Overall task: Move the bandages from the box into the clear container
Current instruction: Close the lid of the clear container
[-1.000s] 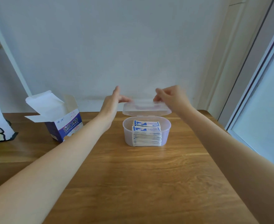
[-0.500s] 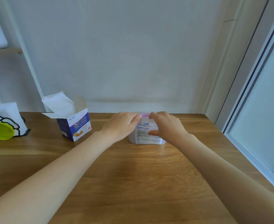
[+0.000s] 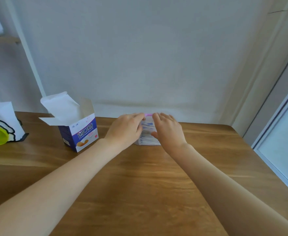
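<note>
Clear plastic oval container (image 3: 147, 133) packed with blue-white bandage packets (image 3: 146, 127); left hand (image 3: 125, 129), right hand (image 3: 168, 132) lie flat on lid, fingers straight; uneven press could skid container toward open purple-white cardboard box (image 3: 79, 131) left of it, lid unlatched

Left hand (image 3: 125, 130), right hand (image 3: 168, 132) — palms down, fingers flat, side by side.
</note>
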Motion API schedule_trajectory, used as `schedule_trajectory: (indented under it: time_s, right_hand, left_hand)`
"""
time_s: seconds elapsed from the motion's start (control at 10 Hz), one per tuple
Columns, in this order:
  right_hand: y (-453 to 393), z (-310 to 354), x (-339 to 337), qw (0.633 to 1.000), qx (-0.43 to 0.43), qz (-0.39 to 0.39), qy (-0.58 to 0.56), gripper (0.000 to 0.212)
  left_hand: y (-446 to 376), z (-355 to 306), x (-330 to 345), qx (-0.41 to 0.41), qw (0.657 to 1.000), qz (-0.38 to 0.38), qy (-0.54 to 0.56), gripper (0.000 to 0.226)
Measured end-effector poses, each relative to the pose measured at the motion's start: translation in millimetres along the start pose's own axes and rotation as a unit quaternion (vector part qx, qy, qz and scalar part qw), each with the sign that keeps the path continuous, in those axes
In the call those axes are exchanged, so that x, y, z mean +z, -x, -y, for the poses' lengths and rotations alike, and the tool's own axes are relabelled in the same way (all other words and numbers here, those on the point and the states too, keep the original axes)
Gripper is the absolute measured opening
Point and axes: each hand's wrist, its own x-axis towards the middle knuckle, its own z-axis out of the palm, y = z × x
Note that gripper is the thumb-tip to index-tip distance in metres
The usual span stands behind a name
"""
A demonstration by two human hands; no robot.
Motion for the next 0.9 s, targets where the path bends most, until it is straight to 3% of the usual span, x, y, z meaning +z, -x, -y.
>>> schedule_trajectory:
  time_s: [0.1, 0.2, 0.3, 0.4, 0.5, 0.6, 0.7, 0.8, 0.9]
  right_hand:
    - [-17, 9, 4, 0.999, 0.007, 0.037, 0.035, 0.052]
    - [-20, 17, 4, 0.995, 0.034, 0.081, 0.056, 0.066]
    - [-21, 47, -8, 0.999, 0.005, -0.016, -0.038, 0.062]
    - [-29, 94, -13, 0.978, -0.147, 0.044, -0.139, 0.057]
    - [-28, 134, -18, 0.964, -0.229, 0.071, -0.112, 0.045]
    - [-10, 151, -25, 0.979, -0.175, 0.099, -0.045, 0.012]
    - [16, 169, -49, 0.977, -0.184, 0.058, -0.089, 0.01]
    - [64, 210, -72, 0.951, -0.234, 0.004, -0.201, 0.019]
    - [125, 266, -109, 0.89, -0.325, -0.008, -0.32, 0.012]
  left_hand:
    - [-6, 15, 0, -0.019, 1.0, 0.016, -0.018, 0.033]
    - [6, 30, -13, -0.032, 0.989, -0.082, -0.118, 0.035]
    - [39, 57, -37, -0.176, 0.957, -0.07, -0.219, 0.032]
    - [79, 72, -48, -0.246, 0.937, 0.021, -0.249, 0.034]
    - [115, 67, -66, -0.153, 0.95, 0.014, -0.272, 0.027]
    - [153, 57, -90, -0.074, 0.962, -0.007, -0.263, 0.029]
    - [195, 40, -119, -0.056, 0.957, -0.012, -0.284, 0.021]
    - [231, 30, -160, -0.091, 0.958, 0.027, -0.269, 0.013]
    - [296, 43, -183, -0.175, 0.943, 0.173, -0.226, 0.031]
